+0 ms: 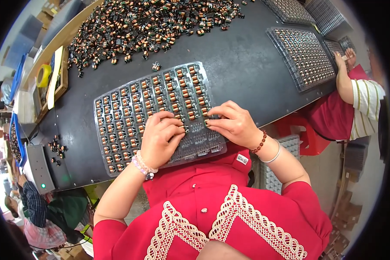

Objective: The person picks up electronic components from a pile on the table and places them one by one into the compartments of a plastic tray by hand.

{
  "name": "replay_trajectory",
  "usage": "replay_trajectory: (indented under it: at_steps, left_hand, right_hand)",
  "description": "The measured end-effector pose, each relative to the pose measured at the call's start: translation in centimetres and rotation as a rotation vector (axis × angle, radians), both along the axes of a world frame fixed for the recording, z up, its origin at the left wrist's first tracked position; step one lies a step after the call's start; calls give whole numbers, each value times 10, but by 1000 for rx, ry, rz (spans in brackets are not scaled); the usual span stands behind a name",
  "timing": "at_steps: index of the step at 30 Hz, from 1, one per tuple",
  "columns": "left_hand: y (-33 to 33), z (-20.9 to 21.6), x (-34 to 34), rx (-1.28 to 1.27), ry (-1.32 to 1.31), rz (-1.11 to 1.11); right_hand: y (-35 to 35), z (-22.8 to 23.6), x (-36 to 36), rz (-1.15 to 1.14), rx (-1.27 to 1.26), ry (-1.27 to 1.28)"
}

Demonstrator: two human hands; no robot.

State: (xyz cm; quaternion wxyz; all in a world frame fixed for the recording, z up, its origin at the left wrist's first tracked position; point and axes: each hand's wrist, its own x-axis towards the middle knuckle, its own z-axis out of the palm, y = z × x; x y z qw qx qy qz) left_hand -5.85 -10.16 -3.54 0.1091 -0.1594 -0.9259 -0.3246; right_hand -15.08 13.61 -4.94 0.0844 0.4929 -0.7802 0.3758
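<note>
A clear plastic tray lies in front of me on the dark table, its pockets mostly filled with small copper-wound coils. Its lower right pockets hold none. My left hand rests over the tray's middle, fingers curled and thumb pressed in, with a small coil mostly hidden at the fingertips. On the right side of the tray, my right hand pinches another small coil between thumb and fingers.
A big heap of loose coils covers the far side, with one stray coil beside my tray. Filled trays are stacked at right, near another person's hands. A grey box with a green light sits left, below yellow tape.
</note>
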Motion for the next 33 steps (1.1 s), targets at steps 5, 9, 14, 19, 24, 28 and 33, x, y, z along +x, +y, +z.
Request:
replay_trajectory:
  at_steps: [5, 9, 14, 19, 24, 28, 33]
  left_hand:
    - [0, 20, -5, -143, 16, -52]
    - [-23, 20, -47, -67, -36, 31]
    - [-57, 5, -138, -378, -170, 512]
    - [-51, 17, -149, -237, -388, 597]
    - [-25, 22, -97, 262, -147, 317]
    - [14, 23, -44, 395, -351, 149]
    - [38, 13, -13, 128, -87, 123]
  right_hand:
    - [2, 6, -1, -2, 57, -13]
    - [-6, 15, -5, -5, -7, -24]
    - [-28, 20, -14, -51, -33, -19]
    - [-27, 20, -17, -80, -60, -128]
    - [-22, 11, -13, -62, -55, -148]
    - [-16, 3, -4, -80, -95, -186]
    - [-11, 1, 11, -97, -98, -139]
